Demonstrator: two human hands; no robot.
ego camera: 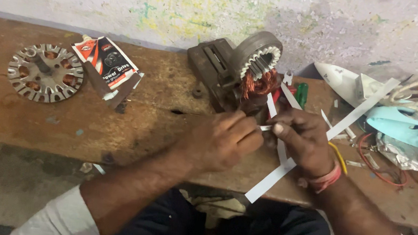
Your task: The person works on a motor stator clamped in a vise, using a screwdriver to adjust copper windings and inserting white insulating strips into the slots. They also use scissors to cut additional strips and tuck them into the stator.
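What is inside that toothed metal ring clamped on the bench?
Inside the toothed metal ring, reddish copper wire coils hang out of its lower part. White paper strips run down past it. The hands cover whatever lies lower down.

One view only, from a camera worn on the person's head. It looks steeply down and forward over the person's lap onto the wooden tabletop (111,121), close enough that both forearms fill the lower frame. It faces the paint-flecked wall (181,1) that runs behind the tabletop along the top edge.
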